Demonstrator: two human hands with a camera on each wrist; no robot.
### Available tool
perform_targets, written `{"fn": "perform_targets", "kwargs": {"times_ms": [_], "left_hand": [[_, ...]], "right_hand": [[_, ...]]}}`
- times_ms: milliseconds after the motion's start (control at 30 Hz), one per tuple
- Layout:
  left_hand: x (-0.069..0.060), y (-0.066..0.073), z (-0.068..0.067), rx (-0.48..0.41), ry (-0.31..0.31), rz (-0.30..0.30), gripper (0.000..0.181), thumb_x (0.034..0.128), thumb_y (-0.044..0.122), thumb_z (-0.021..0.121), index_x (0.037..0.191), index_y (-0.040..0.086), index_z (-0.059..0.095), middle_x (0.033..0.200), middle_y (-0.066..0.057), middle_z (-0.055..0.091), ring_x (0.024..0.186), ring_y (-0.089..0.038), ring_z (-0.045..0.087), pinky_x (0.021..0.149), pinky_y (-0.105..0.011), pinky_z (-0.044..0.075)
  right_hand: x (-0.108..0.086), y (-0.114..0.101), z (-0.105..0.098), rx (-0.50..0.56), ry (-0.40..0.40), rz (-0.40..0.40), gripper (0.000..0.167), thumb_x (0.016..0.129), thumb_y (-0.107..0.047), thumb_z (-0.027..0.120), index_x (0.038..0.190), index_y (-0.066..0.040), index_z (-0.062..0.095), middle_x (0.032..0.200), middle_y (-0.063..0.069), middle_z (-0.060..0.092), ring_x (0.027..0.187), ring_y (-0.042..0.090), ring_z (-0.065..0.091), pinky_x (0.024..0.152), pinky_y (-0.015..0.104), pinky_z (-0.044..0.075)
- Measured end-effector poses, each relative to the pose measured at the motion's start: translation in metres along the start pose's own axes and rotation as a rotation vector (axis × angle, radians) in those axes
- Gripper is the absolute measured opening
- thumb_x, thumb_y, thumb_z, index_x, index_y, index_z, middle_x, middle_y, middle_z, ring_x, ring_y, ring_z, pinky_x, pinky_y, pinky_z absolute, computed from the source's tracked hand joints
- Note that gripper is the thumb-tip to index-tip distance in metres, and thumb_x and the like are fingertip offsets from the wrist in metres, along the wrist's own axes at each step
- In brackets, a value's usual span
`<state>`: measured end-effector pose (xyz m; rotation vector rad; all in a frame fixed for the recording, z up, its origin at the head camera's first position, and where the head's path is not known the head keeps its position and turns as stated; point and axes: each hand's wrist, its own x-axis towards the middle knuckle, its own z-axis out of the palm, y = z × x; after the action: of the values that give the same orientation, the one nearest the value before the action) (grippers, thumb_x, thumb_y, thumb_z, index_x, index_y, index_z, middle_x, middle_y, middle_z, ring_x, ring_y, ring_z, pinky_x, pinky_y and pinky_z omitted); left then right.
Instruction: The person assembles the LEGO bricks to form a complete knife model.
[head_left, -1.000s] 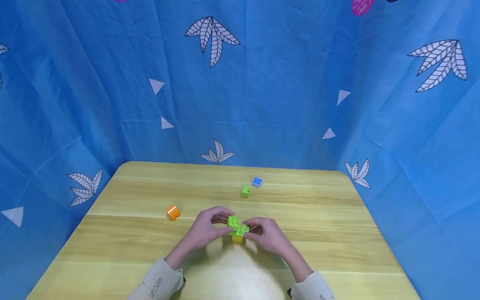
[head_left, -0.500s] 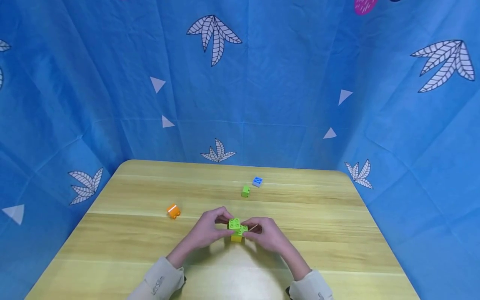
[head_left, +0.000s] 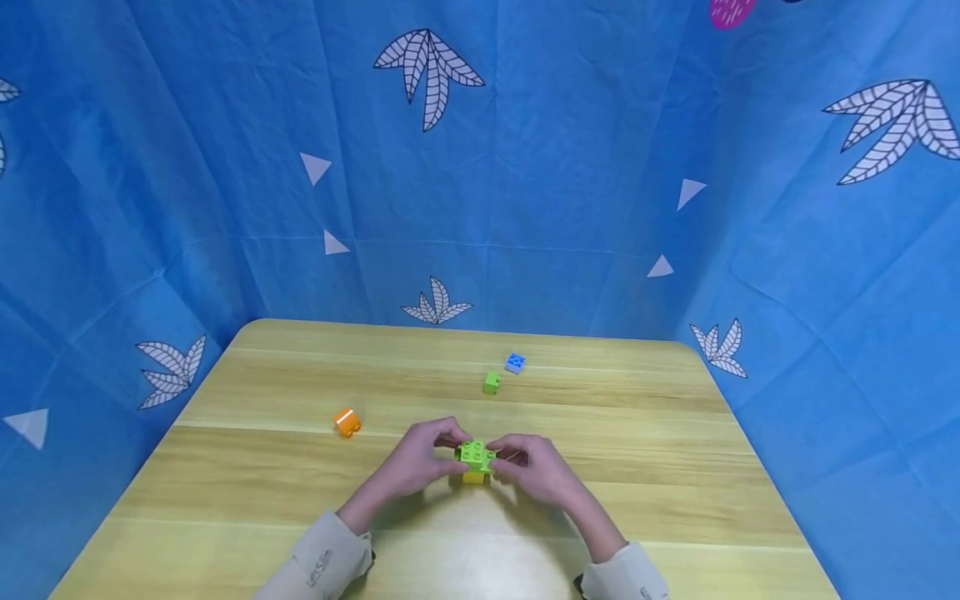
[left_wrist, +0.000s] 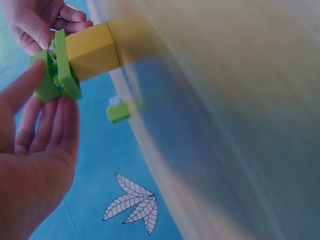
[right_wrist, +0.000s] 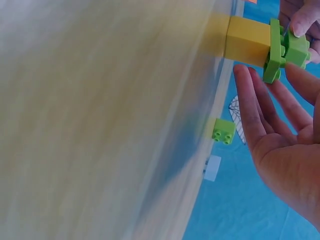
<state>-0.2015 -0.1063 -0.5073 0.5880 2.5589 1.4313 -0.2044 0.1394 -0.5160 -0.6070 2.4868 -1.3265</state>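
A yellow block (left_wrist: 94,52) stands on the table with a flat green plate (right_wrist: 272,54) on its top. Over the plate's studs sits a green block (head_left: 472,452), slightly tilted, with studs showing in the gap under it in the left wrist view. My left hand (head_left: 412,460) pinches this green block between thumb and fingers. From the other side my right hand (head_left: 534,472) holds the green plate at its edge, thumb nearest me, some fingers extended beside the yellow block.
The wooden table (head_left: 247,500) also bears an orange piece (head_left: 347,422) on the left, plus a small green block (head_left: 491,382) and a blue block (head_left: 515,362) farther back. A blue patterned curtain (head_left: 570,167) surrounds the far and side edges.
My left hand has shifted the top green block slightly right and toward me over the plate, covering more of its studs. The right hand stays nearly in place.
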Motion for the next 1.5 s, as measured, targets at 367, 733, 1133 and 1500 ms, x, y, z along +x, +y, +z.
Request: {"fn": "perform_targets", "kwargs": {"times_ms": [367,733,1133,1500], "left_hand": [[0.0005,-0.0012,0.0032,-0.009,0.017,-0.014,0.028,0.0832,0.010,0.086,0.103,0.022,0.070,0.110,0.005,0.074,0.109,-0.021,0.070,0.102,-0.046,0.058],[0.0008,0.0002,0.0059,0.008,0.017,-0.004,0.029,0.0821,0.009,0.086,0.101,0.022,0.069,0.110,0.005,0.074,0.106,-0.017,0.071,0.099,-0.039,0.060],[0.0003,0.0003,0.0061,0.044,0.015,0.004,0.035,0.0825,0.013,0.087,0.113,0.023,0.075,0.112,0.007,0.073,0.105,-0.018,0.070,0.097,-0.042,0.060],[0.0028,0.0014,0.0066,0.063,0.011,0.001,0.033,0.0833,0.014,0.087,0.113,0.021,0.076,0.110,0.007,0.073,0.103,-0.016,0.068,0.097,-0.042,0.059]], "right_hand": [[0.0005,-0.0044,0.0009,0.033,-0.019,-0.008,0.029,0.098,-0.016,0.070,0.124,-0.003,0.070,0.103,0.009,0.075,0.091,0.018,0.072,0.082,0.024,0.061],[0.0012,-0.0038,-0.0004,0.034,-0.021,0.004,0.028,0.097,-0.015,0.071,0.123,-0.003,0.071,0.101,0.007,0.075,0.091,0.016,0.070,0.083,0.023,0.060],[0.0032,-0.0033,0.0013,0.041,-0.026,0.014,0.026,0.098,-0.012,0.070,0.122,-0.003,0.071,0.100,0.006,0.075,0.091,0.016,0.071,0.083,0.023,0.060],[0.0020,-0.0043,0.0006,0.043,-0.014,0.024,0.027,0.098,-0.014,0.070,0.122,-0.002,0.070,0.101,0.006,0.075,0.092,0.016,0.070,0.085,0.025,0.061]]}}
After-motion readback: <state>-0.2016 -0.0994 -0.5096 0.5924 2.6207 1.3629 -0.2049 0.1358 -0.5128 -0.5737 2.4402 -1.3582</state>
